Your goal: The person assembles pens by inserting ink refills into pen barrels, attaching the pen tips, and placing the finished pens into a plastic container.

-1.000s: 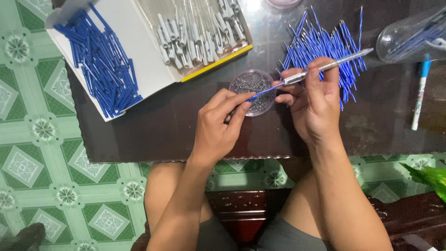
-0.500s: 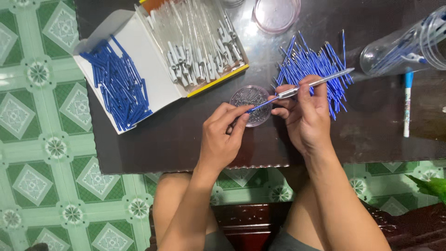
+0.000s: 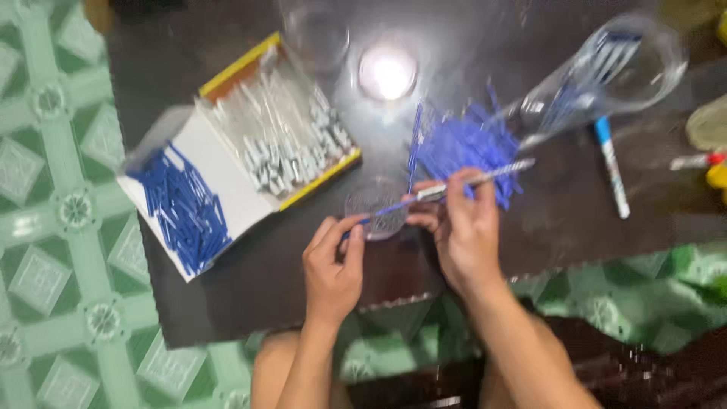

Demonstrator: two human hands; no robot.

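Pen barrel (image 3: pixel 475 179): clear, thin, light, stiff, prob. slippery; right hand (image 3: pixel 462 227) fingers pinch it mid-length, just above small round dish (image 3: pixel 376 210). Left hand (image 3: pixel 333 265) fingers pinch blue refill (image 3: pixel 382 210) near its tail end over dish. Grip both near the joint.

- Two bare forearms, no sleeves in view up to the bottom edge of the picture.
- Left hand (image 3: pixel 333 265) and right hand (image 3: pixel 462 231): no gloves, no rings, no watch or bracelet showing at either wrist.
- Bare knees or thighs below the near edge of the bench (image 3: pixel 250 295), uncovered as far as seen.
- Blurred throughout; nails and finer marks not to be made out.
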